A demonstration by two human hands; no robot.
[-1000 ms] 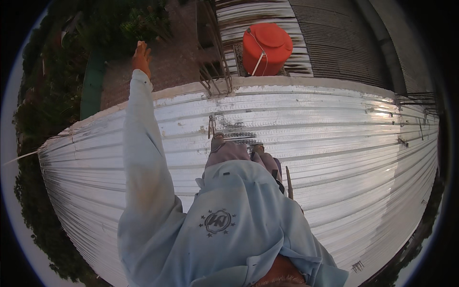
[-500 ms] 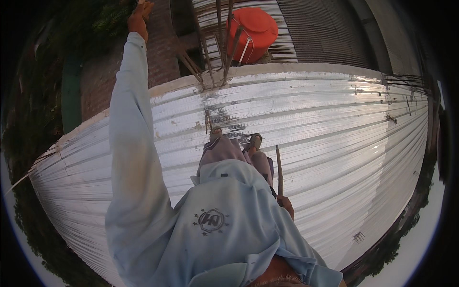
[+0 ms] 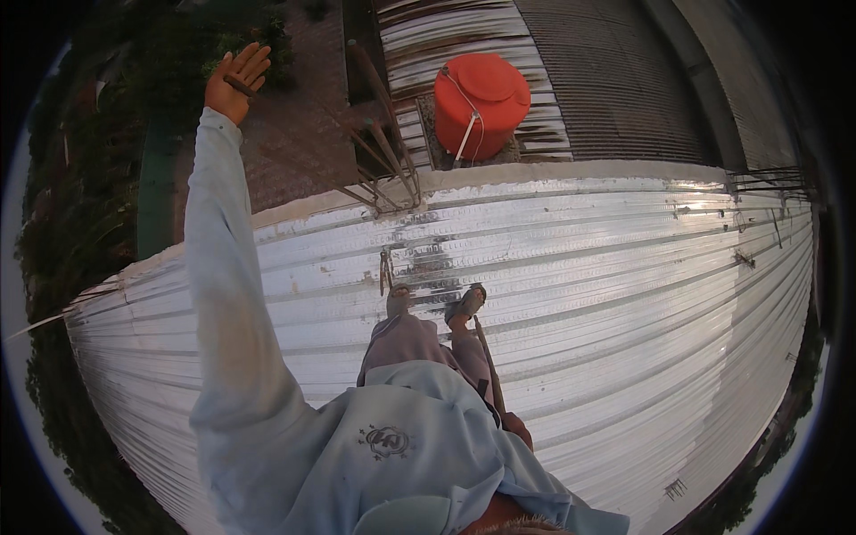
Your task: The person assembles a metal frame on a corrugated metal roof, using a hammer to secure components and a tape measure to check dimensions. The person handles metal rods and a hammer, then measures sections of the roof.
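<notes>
Your shirt (image 3: 294, 473) bears a crest (image 3: 388, 441). Your left hand (image 3: 234, 86) is spread; can't tell whether your part-hidden right hand (image 3: 517, 431) grips the stick (image 3: 489, 361).

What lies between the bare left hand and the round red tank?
The head view shows brown ground, rusty metal rods and rust-streaked corrugated roofing between left hand and tank.

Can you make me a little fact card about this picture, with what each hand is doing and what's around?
Place: on a shiny ridged metal roof
Left hand: raised, fingers stretched out; a short dark piece shows across the palm, too unclear to name
Right hand: low, at the near end of a long thin stick; its grip is partly hidden
Clothes: light-blue shirt
Roof edge: pale ledge with thin rods sticking up
Beyond the ledge: red tank
</notes>
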